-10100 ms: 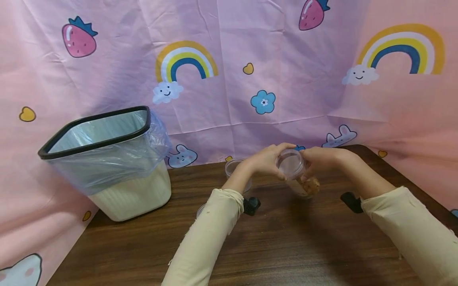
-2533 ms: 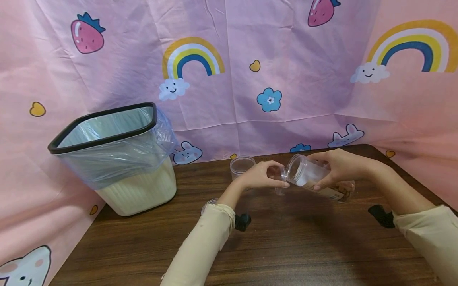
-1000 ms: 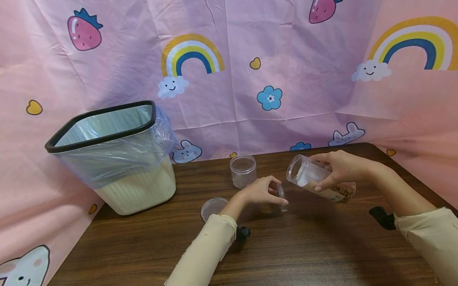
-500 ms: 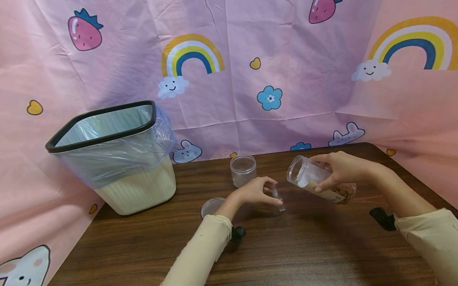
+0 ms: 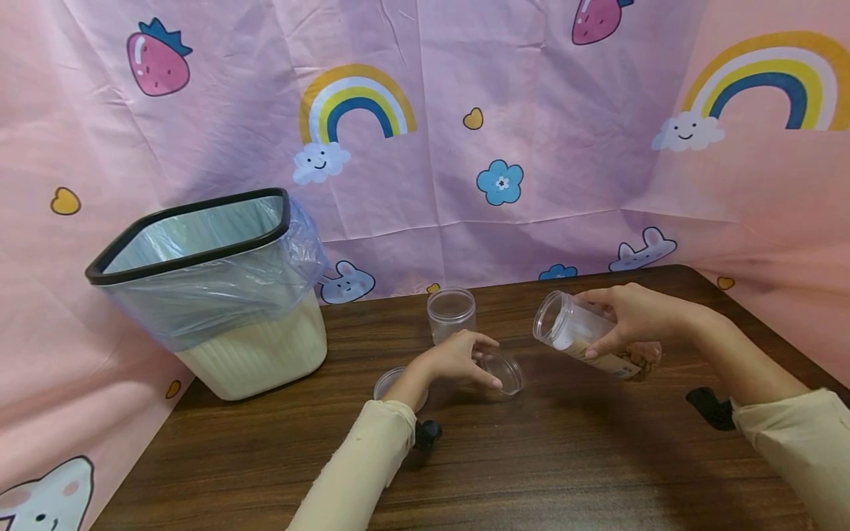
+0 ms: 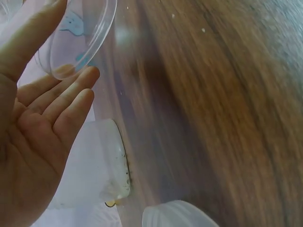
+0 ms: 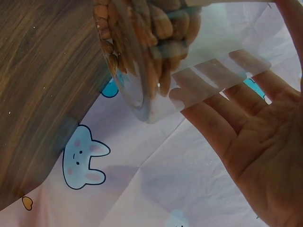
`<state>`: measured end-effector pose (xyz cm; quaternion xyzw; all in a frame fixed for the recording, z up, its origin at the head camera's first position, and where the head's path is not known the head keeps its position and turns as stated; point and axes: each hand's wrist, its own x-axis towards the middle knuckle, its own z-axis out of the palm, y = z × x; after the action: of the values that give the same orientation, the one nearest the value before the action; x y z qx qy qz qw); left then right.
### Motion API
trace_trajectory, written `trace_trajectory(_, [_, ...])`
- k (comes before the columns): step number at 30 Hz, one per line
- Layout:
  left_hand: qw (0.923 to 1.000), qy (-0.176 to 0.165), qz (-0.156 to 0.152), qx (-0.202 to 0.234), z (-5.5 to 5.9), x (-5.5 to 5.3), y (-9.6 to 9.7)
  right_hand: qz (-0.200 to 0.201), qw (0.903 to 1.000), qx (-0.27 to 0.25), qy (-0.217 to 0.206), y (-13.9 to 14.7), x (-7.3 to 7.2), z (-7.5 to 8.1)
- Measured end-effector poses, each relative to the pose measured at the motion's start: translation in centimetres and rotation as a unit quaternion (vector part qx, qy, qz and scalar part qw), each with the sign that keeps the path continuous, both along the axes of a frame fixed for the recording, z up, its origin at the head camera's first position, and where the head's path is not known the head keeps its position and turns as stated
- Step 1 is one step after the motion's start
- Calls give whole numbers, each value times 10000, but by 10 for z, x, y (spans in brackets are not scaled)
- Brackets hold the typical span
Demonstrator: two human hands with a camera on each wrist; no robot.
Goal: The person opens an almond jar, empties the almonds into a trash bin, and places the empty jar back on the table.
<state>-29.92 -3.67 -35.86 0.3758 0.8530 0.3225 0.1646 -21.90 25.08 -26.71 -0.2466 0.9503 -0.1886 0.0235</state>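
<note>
My left hand (image 5: 454, 359) pinches a clear round lid (image 5: 510, 375) by its edge, low over the table and tilted. In the left wrist view the lid (image 6: 105, 35) sits between thumb and fingertips. My right hand (image 5: 634, 313) grips a clear plastic jar (image 5: 579, 323) from above. The jar leans on its side, with its uncovered mouth facing left. Brown almonds (image 7: 163, 28) lie toward its bottom end, as the right wrist view shows. Behind my left hand stands a second clear jar (image 5: 452, 317), without a lid. Another clear lid (image 5: 392, 380) lies partly hidden by my left wrist.
A cream bin (image 5: 259, 361) with a black rim and bluish liner stands at the left of the brown wooden table (image 5: 531, 457). A patterned cloth (image 5: 372, 199) hangs behind the table. Small white specks (image 6: 203, 30) dot the wood.
My left hand has taken the lid off the almond jar and carried it left and down, the lid now lying flatter. The right hand tipped the jar sideways earlier and now stays nearly still.
</note>
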Motion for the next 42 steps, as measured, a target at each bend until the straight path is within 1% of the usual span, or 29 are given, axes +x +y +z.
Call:
trace_trajectory(5, [9999,68,38,-111,-1,-2,-2,13,10000,-9,29,0,0,-1])
trace_trajectory(11, [9990,107,110,-417,3,1,-4,26,10000,-1,38,-1,0,-1])
trace_trajectory(14, [9976,267,68,-638,4,2,-4,28,10000,-18,28,0,0,-1])
trace_trajectory(18, [9949,512,12,-872,3,2,-4,24,10000,-28,40,0,0,-2])
trace_trajectory(23, [9921,709,-9,-1033,0,2,-4,6,10000,-41,-12,0,0,-2])
trace_trajectory(27, [9906,753,44,-1142,-2,2,-3,-13,9999,-74,-85,0,1,-2])
trace_trajectory(33, [9900,636,48,-1256,-1,4,-3,-11,9999,-79,-87,0,1,-2])
trace_trajectory(35, [9893,646,31,-1306,-1,5,-3,-15,9999,-85,-102,0,1,-2])
trace_trajectory(42, [9856,846,24,-1467,-2,5,-3,-91,9998,-104,-143,0,1,-3])
